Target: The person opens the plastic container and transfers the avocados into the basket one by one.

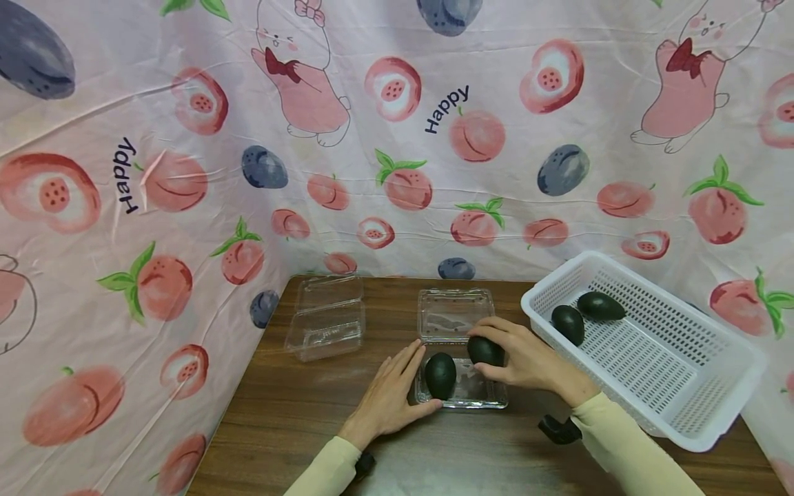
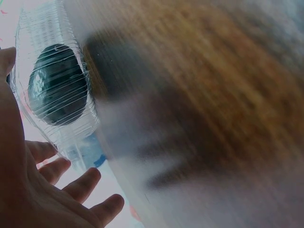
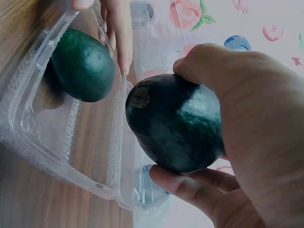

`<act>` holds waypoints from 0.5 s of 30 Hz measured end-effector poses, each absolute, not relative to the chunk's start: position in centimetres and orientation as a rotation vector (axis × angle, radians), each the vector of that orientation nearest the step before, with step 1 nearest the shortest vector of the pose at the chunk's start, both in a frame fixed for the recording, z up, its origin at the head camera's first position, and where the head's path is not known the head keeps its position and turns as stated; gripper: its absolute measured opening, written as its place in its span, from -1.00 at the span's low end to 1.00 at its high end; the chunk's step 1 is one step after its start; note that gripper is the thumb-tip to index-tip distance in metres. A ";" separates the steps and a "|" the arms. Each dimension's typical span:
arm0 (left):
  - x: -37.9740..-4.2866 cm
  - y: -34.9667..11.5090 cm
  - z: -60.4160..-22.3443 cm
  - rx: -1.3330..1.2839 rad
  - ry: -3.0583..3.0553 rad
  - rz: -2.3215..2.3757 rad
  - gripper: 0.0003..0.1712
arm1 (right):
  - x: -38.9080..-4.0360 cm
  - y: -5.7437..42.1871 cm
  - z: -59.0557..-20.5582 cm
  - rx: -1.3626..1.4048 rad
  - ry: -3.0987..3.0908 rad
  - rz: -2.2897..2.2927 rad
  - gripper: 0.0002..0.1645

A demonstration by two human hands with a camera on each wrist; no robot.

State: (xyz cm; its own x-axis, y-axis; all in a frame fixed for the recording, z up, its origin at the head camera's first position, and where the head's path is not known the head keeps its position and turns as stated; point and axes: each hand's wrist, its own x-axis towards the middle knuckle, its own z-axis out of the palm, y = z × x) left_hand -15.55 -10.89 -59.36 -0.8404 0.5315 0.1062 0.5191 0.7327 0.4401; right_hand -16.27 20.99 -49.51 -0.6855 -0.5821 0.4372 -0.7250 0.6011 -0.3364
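A clear plastic clamshell box [image 1: 476,404] stands with its lid raised back on the wooden table. One dark green avocado [image 1: 440,376] lies in its left half, also seen in the right wrist view as a glossy green avocado [image 3: 83,66]. My left hand [image 1: 391,393] is at the box's left side, fingers extended along it and thumb at the front edge. In the left wrist view, the left hand [image 2: 38,185] has its fingers spread beside the clear wall. A second avocado [image 3: 173,123] is gripped between thumb and fingers of my right hand [image 1: 517,355], over the box's right half.
On the right, a white perforated plastic basket [image 1: 676,365] holds two more avocados, one an oblong avocado [image 1: 600,306]. Another clear clamshell box [image 1: 327,324] stands open at the back left. A fruit-print cloth [image 1: 397,138] hangs behind the table [image 1: 279,413].
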 end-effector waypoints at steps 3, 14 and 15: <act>-15.5 -10.9 -59.4 0.879 2.900 0.723 0.32 | -16.3 21.3 -49.2 1.057 -2.536 0.730 -0.41; -15.6 -11.0 -59.5 0.884 2.904 0.721 0.32 | -16.2 22.4 -47.9 1.053 -2.543 0.711 -0.36; -15.6 -11.0 -59.5 0.886 2.905 0.722 0.32 | -16.2 22.5 -47.8 1.054 -2.543 0.714 -0.36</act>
